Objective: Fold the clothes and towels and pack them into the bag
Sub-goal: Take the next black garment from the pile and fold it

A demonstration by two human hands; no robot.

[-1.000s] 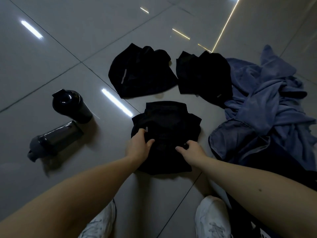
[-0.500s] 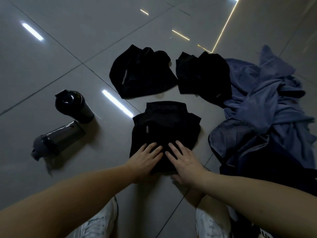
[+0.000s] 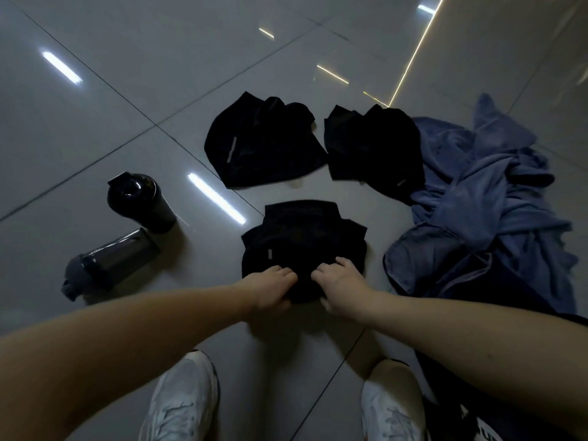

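Observation:
A folded black garment [image 3: 302, 237] lies on the grey tiled floor in front of me. My left hand [image 3: 270, 286] and my right hand [image 3: 342, 281] grip its near edge side by side, fingers curled into the cloth. Two more black garments lie beyond it: one [image 3: 264, 144] at the centre and one [image 3: 375, 148] to its right. A crumpled blue towel [image 3: 486, 192] is heaped at the right. Below the towel lies a dark blue bag [image 3: 429, 262], partly covered by it.
Two dark bottles are at the left, one upright [image 3: 140, 202] and one lying on its side [image 3: 108, 262]. My white shoes [image 3: 184, 399] [image 3: 391, 412] stand at the bottom of the view. Bare floor tiles stretch to the left and far side.
My hands lay flat with straight fingers on the garment's near part half a second ago. Now both have curled their fingers and taken hold of its near edge.

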